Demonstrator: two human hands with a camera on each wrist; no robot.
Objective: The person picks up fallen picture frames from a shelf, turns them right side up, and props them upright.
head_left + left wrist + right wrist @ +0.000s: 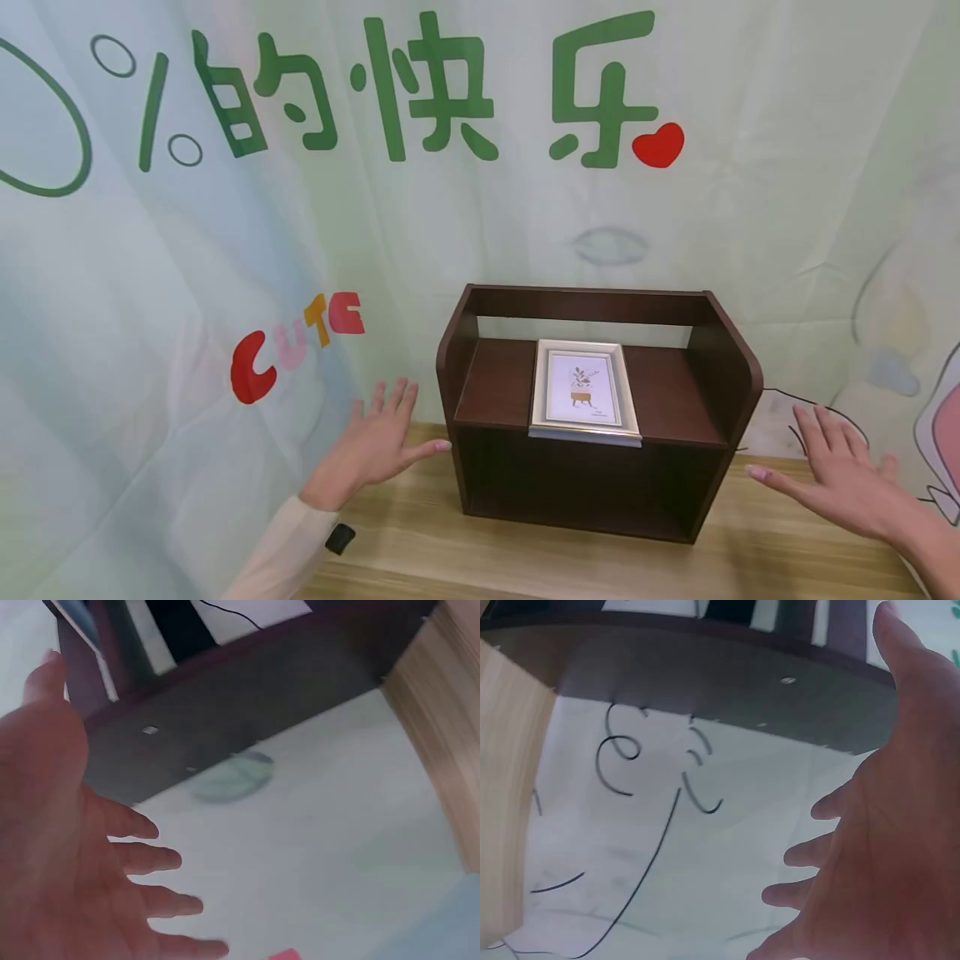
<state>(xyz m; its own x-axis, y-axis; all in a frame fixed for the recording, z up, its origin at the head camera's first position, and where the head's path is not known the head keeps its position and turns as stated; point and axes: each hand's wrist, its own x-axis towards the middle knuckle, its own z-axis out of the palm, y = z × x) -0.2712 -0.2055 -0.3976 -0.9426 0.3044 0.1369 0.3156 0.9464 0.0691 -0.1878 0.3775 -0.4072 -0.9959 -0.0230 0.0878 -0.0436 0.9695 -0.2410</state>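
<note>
A dark brown two-tier shelf (510, 383) stands on a wooden table. Lying face up on its upper board is a picture frame (540, 392) with a pale gold border and a potted-plant print; its near edge sticks out past the board. My left hand (378, 442) is spread beside the shelf's left side, holding nothing. Off the right side, my right hand (843, 475) is likewise spread with nothing in it. Both wrist views show straight fingers near the shelf's outer side panels, the left panel (247, 697) and the right panel (705, 675).
Behind the shelf hangs a pale green curtain (420, 225) with green characters, a red heart (658, 145) and colored letters. The wood-grain table (420, 550) runs under the shelf and both hands. A black band piece (341, 539) sits at the left wrist.
</note>
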